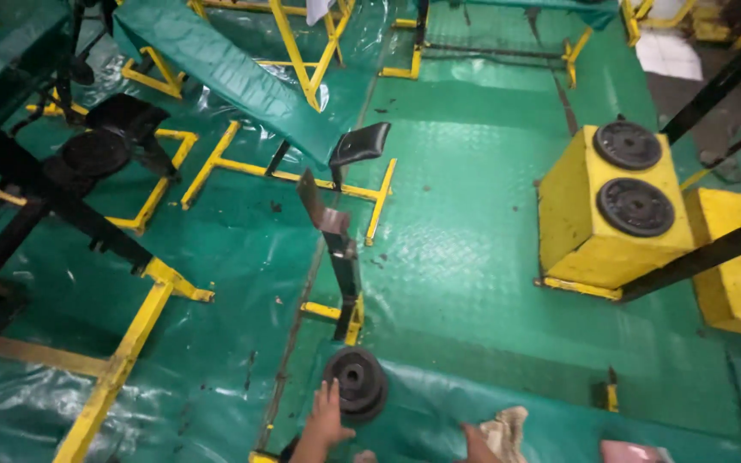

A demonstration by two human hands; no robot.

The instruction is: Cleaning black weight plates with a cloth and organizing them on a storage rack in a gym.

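The left hand (pixel 326 422) reaches in from the near edge with its fingers spread wide and flat, the fingertips just touching the near-left rim of a round black iron weight plate (pixel 356 382) that lies flat on the shiny green plastic sheeting (pixel 216 283) covering the floor. The hand grips nothing. The right hand (pixel 478 445) shows only in part at the near edge, right of the plate; it rests against a crumpled beige cloth (pixel 506 429), and whether its fingers are closed on the cloth cannot be told, since the frame cuts them off. Just beyond the plate stands a black upright post on a yellow steel foot (pixel 342 257), part of a bench frame whose small black padded seat (pixel 360 142) sits farther off. To the far left, a long green padded bench (pixel 225 73) slants over yellow tubular legs, and another black weight plate (pixel 94 153) lies near it. On the right, well apart from the hands, a yellow box-shaped block (pixel 576 223) carries two black weight plates (pixel 635 206) on its top face. A pink object (pixel 632 452) peeks in at the near right edge.
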